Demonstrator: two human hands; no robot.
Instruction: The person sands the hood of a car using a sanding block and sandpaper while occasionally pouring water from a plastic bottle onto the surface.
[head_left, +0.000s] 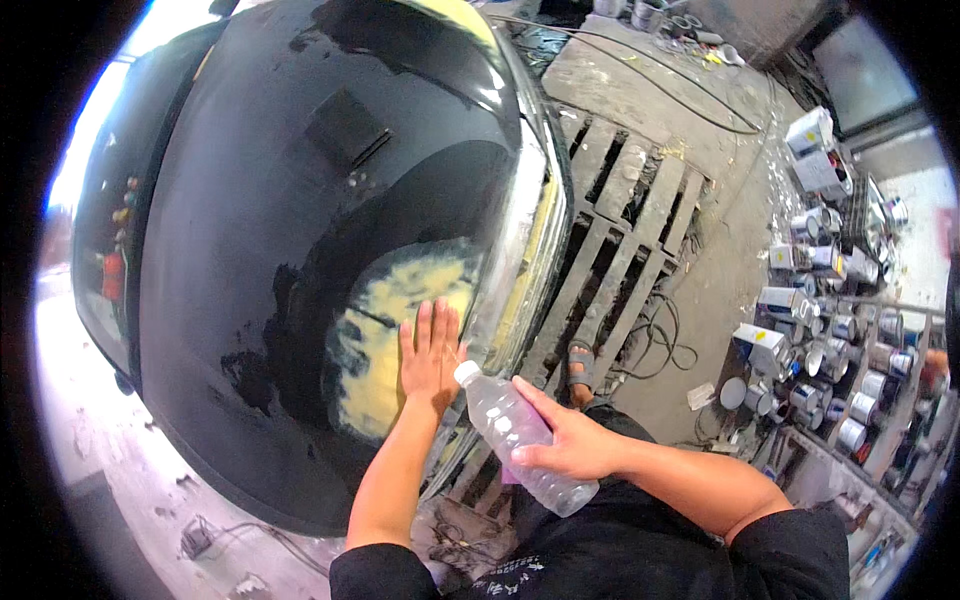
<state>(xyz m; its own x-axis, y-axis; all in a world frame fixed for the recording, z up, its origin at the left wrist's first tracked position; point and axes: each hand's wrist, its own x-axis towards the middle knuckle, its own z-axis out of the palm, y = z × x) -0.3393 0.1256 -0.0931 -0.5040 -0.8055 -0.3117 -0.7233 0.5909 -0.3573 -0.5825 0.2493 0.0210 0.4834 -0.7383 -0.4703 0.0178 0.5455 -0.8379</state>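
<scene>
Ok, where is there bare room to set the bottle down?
Bare concrete floor lies between the wooden pallet and the paint-tin shelves. The black car bonnet is bare left of the yellow filler patch but slopes. The shelves are crowded; cables cross the floor near the sandalled foot.

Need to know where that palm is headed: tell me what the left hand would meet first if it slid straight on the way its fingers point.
The left hand lies flat on the car hood, fingers pointing up-picture. It would likely cross the yellow patch first, then dark paint.

Daylight overexposes the area upper left of the glossy black car bonnet [300, 230]; bonnet shows reflections; fisheye bends edges, dark vignette surrounds.
</scene>
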